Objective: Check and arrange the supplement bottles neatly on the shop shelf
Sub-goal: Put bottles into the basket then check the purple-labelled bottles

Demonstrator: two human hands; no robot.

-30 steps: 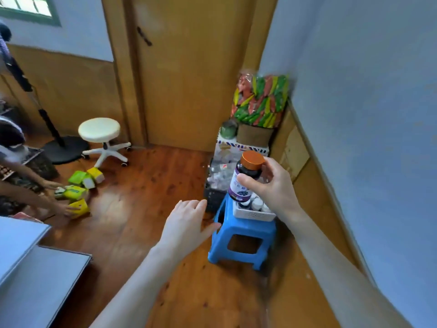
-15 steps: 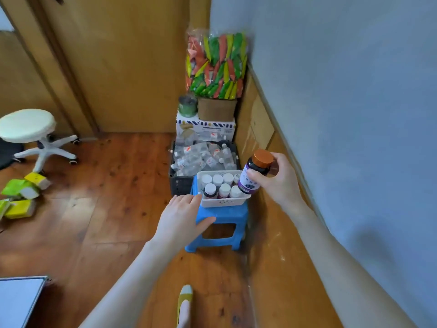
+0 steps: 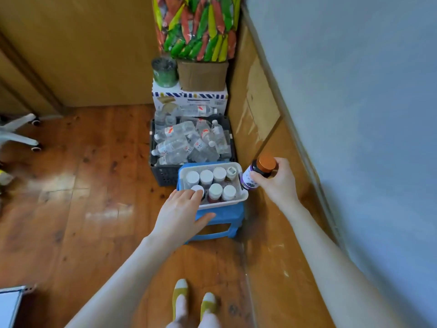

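Observation:
A white basket (image 3: pixel 236 201) with several white-capped supplement bottles (image 3: pixel 215 191) stands on a small blue stool (image 3: pixel 224 218). My right hand (image 3: pixel 277 183) grips a dark bottle with an orange cap (image 3: pixel 260 171), tilted, just right of the basket. My left hand (image 3: pixel 182 213) reaches over the basket's near-left corner, its straight fingers touching a white cap there and its thumb spread across the stool's front.
A black crate (image 3: pixel 165 172) of clear water bottles sits behind the stool, then a white carton (image 3: pixel 189 99) bearing a brown box and a green tin. Colourful packets lean in the corner. The wall panel runs along the right. A swivel stool's legs (image 3: pixel 19 136) are at left.
The view has dropped and closed in on the basket. My left hand has reached forward onto the basket's corner. My right hand has lowered the orange-capped bottle beside the basket.

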